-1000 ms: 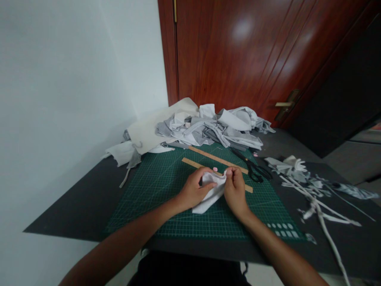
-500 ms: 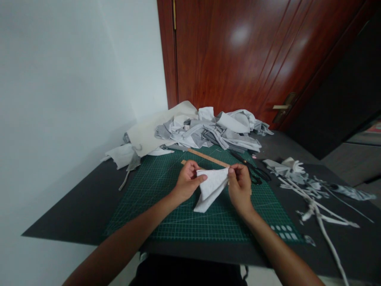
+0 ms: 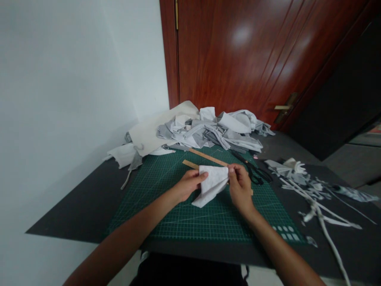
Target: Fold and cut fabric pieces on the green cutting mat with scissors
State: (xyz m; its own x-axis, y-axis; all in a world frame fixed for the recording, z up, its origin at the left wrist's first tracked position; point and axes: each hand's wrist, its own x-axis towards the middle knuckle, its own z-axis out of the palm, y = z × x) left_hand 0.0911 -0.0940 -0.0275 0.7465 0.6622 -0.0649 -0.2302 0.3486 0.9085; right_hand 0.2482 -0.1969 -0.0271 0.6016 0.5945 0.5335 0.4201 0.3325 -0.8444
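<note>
A piece of white cloth (image 3: 212,182) is held up over the green cutting mat (image 3: 166,214), its lower corner hanging down to the left. My left hand (image 3: 190,183) grips its left edge, thumb in front and the other fingers behind the cloth. At the upper right corner, my right hand (image 3: 239,184) pinches the fabric between thumb and fingers. Behind the cloth, two wooden rulers (image 3: 205,155) lie on the mat, partly covered by the cloth and my hands. Black scissors (image 3: 253,170) rest just beyond my right hand.
A heap of grey and white cloth (image 3: 205,131) fills the back of the dark table (image 3: 86,202). Fabric scraps and strips (image 3: 312,202) lie along the right side. A white wall (image 3: 74,99) stands at left, a brown door (image 3: 232,59) behind.
My left hand has shifted lower, its fingers now going behind the cloth instead of pinching the top corner. The cloth's left edge hangs differently, and more of the nearer ruler shows.
</note>
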